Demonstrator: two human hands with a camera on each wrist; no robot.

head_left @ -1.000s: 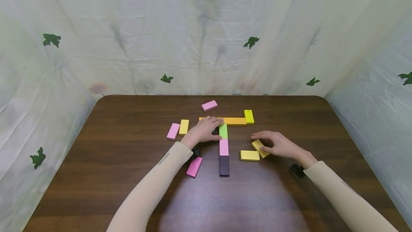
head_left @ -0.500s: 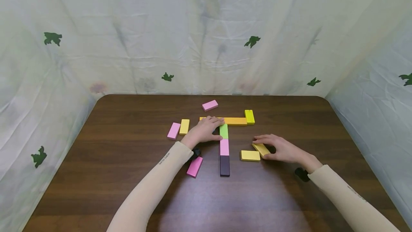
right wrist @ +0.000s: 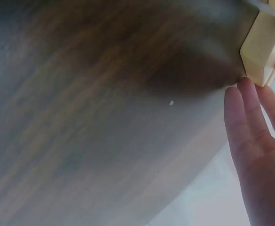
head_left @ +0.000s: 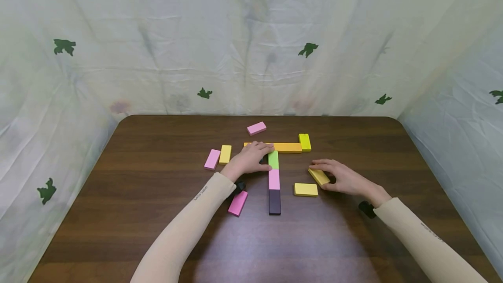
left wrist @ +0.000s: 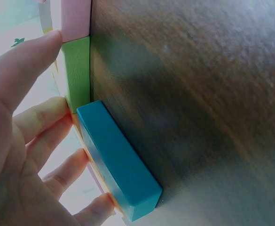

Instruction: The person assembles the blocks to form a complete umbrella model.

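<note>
**Right hand (head_left: 347, 180) pinches a slanting yellow block (head_left: 319, 177); left hand (head_left: 249, 158) rests on a coloured row**

Right of centre in the head view, the right hand grasps the slanting yellow block between thumb and fingers; whether the block touches the surface (head_left: 157, 235) cannot be told. In the right wrist view the same block sits at the upper right of the frame. Just beside it, towards the lower centre, a second yellow block (head_left: 305, 190) lies flat.

The left hand, at the centre, is released, its fingers spread and resting against the blocks. In the left wrist view the thumb tip touches the row where a light pink block (left wrist: 75, 19) meets a green block (left wrist: 76, 75), and the other fingertips lie along a teal block (left wrist: 116, 155).

In the head view the row runs down the centre: green, light pink, then a black block (head_left: 274, 202) at the bottom. Across its top stretches an orange strip (head_left: 287, 148), partly hidden by the left hand, with a bright yellow block (head_left: 304, 142) at its right end. One pink block (head_left: 256, 128) lies above the strip, another (head_left: 212, 159) at centre left near a third yellow block (head_left: 225, 154), and a deep pink block (head_left: 238, 203) below the left wrist.
</note>
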